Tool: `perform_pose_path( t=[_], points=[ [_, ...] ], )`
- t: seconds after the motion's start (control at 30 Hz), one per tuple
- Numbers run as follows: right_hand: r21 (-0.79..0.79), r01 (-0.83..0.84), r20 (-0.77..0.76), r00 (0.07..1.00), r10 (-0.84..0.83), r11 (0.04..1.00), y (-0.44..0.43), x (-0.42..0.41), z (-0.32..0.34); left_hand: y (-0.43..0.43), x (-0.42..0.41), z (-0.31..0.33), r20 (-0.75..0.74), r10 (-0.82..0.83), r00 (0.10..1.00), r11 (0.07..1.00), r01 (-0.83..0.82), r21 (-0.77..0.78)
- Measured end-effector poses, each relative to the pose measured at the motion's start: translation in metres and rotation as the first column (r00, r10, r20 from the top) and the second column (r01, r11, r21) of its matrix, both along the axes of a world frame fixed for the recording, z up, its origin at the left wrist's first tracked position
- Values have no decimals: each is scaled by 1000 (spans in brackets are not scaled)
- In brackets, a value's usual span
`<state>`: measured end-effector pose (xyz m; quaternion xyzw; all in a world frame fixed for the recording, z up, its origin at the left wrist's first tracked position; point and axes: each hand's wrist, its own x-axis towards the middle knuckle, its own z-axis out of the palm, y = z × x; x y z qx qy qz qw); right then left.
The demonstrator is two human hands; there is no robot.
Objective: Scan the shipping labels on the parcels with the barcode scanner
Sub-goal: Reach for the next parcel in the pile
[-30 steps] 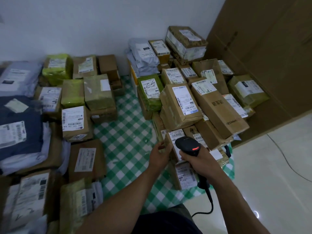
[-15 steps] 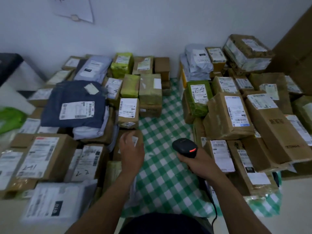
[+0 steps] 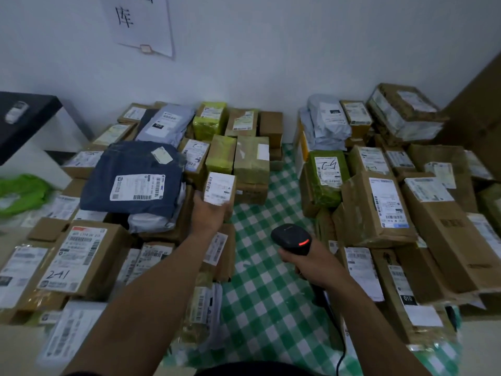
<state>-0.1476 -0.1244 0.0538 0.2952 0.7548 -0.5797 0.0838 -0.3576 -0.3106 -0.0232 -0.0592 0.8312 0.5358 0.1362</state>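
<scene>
My left hand (image 3: 210, 213) grips the near end of a small brown box (image 3: 220, 189) with a white shipping label on top, at the inner edge of the left pile. My right hand (image 3: 309, 263) holds the black barcode scanner (image 3: 292, 238) by its handle, over the green checked cloth (image 3: 260, 289). The scanner's head points forward and left, a red light glows on it, and its cable runs down past my right arm. The scanner is a little to the right of and nearer than the small box, not touching it.
Labelled parcels lie in two piles either side of the cloth: a navy bag (image 3: 132, 180) and a box marked 241 (image 3: 78, 256) on the left, a green parcel (image 3: 326, 172) and tall brown boxes (image 3: 379, 207) on the right. A paper sign (image 3: 141, 23) hangs on the wall.
My view has swung left. My left hand left the right pile, crossed to the left pile and took hold of the small labelled box. The scanner came along to the middle of the cloth.
</scene>
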Motion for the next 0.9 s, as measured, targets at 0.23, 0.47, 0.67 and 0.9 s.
perform_pose_path(
  t=[0.23,0.47,0.67,0.9],
  points=[
    [-15,11,-13,1000,-11,1000,-1,2,3,-4,32,-25,40,-55,998,995,59,-82],
    [-58,116,-132,984,-122,992,-7,3,9,8,97,1,100,-105,989,907,55,418],
    [-64,180,-230,955,-190,982,-16,10,15,5,139,10,167,-111,980,915,35,402],
    [-66,169,-227,957,-180,983,-17,20,17,-9,142,4,148,-206,967,947,159,279]
  ],
)
